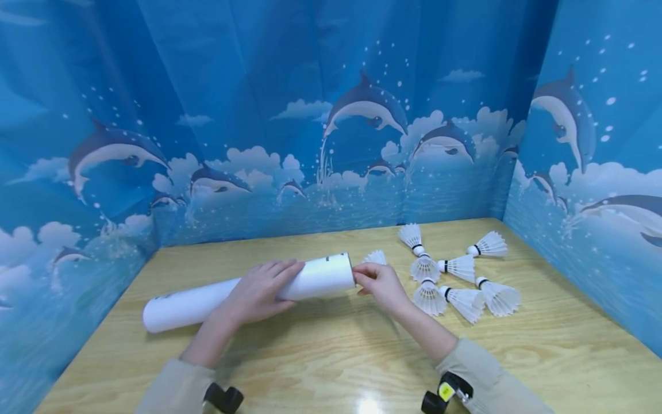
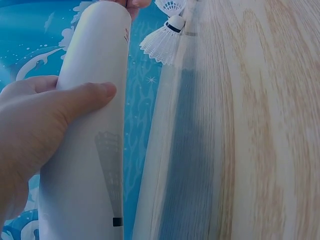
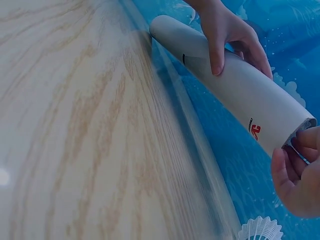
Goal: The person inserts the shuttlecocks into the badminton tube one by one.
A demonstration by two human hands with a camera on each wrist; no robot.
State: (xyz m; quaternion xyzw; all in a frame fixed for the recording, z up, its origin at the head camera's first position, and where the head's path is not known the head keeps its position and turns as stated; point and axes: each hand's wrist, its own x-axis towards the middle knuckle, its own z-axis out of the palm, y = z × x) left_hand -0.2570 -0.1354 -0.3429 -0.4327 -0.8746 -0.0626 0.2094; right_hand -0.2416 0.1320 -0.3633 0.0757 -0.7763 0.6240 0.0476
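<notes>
My left hand (image 1: 265, 287) grips a long white shuttlecock tube (image 1: 323, 276), its thumb along the near side and its fingers over the top. The tube lies slanted, with its right end higher than its left. A printed shuttlecock and a red mark (image 3: 255, 131) show on its wall. At the tube's right mouth is my right hand (image 1: 383, 284), fingertips bent into the opening in the right wrist view; I cannot tell whether they pinch anything inside. One white feathered shuttlecock (image 1: 376, 257) lies just behind that hand, partly hidden by it.
Several more shuttlecocks (image 1: 459, 268) lie in a loose cluster to the right on the wooden table (image 1: 320, 368), pointing various ways. A blue dolphin-printed curtain (image 1: 248, 115) closes off the back and both sides.
</notes>
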